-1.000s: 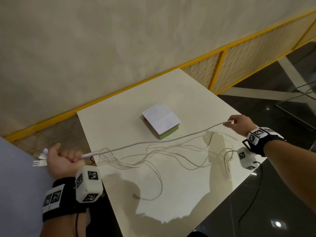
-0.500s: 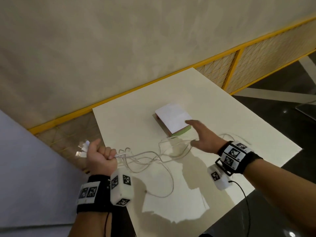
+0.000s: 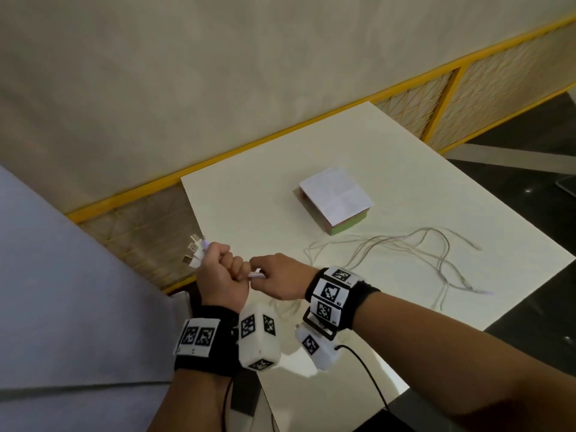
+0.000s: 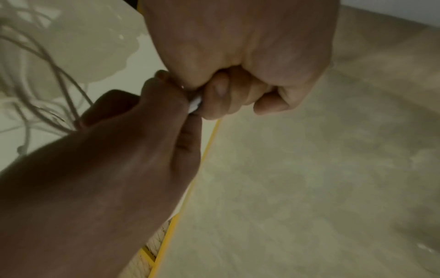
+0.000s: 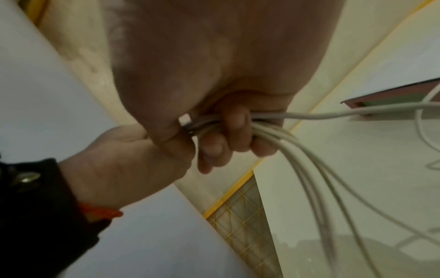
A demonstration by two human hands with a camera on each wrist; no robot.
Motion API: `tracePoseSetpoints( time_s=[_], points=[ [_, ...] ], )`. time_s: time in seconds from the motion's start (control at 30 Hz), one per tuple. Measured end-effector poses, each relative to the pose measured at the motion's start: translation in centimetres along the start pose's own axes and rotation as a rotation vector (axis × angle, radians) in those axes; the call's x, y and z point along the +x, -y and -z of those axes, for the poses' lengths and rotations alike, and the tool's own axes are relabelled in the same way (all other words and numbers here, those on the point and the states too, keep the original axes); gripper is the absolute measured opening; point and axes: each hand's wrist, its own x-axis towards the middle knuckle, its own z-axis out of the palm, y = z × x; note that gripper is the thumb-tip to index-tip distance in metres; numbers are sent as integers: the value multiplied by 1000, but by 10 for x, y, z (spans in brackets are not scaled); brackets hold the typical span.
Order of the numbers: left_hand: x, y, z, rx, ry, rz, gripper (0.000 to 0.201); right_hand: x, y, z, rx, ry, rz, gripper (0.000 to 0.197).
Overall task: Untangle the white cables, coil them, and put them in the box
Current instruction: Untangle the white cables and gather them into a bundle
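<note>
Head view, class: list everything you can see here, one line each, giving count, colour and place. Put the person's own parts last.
white cables: several, exact count unclear, white; loose on the table right of the hands, ends bundled in both hands
USB plugs: about three, white and metal; sticking out past the left hand
box: one, white top with a green side; middle of the table
table: one, white; in front of the person
railing: one, yellow frame with mesh; behind the table
wrist bands with markers: two, black and white; on the wrists
left hand: one; grips the cable bundle
right hand: one; fingers curled round the cables beside the left hand
</note>
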Motion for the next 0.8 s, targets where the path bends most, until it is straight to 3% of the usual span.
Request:
tracePoseSetpoints(
  time_s=[0.1, 0.23, 0.33, 0.47, 0.57, 0.7, 0.77, 0.8],
  points=[
    [6, -4, 2, 0, -18, 2, 49, -2, -10, -1, -116, -6, -31, 33],
    [20, -11, 7, -1, -42, -15, 52, -21, -44, 8, -223, -19, -222, 44],
    [36, -6, 10, 28, -103, 18, 43, -37, -65, 12, -297, -47, -297, 47],
    [60, -10, 19, 49, -180, 84, 43, -60, -95, 21, -383, -80, -455, 39],
    [62, 2, 21, 108, -190, 138, 45, -73, -107, 31, -399, -95, -489, 37],
    [60, 28, 22, -102, -93, 210, 35, -82, -117, 29, -363, -74, -547, 43],
    [55, 37, 24, -47, -11, 245, 29, -83, -121, 27, -345, -63, -584, 44],
    [52, 42, 23, -15, 15, 280, 35, -82, -122, 26, -333, -60, -596, 45]
  ],
)
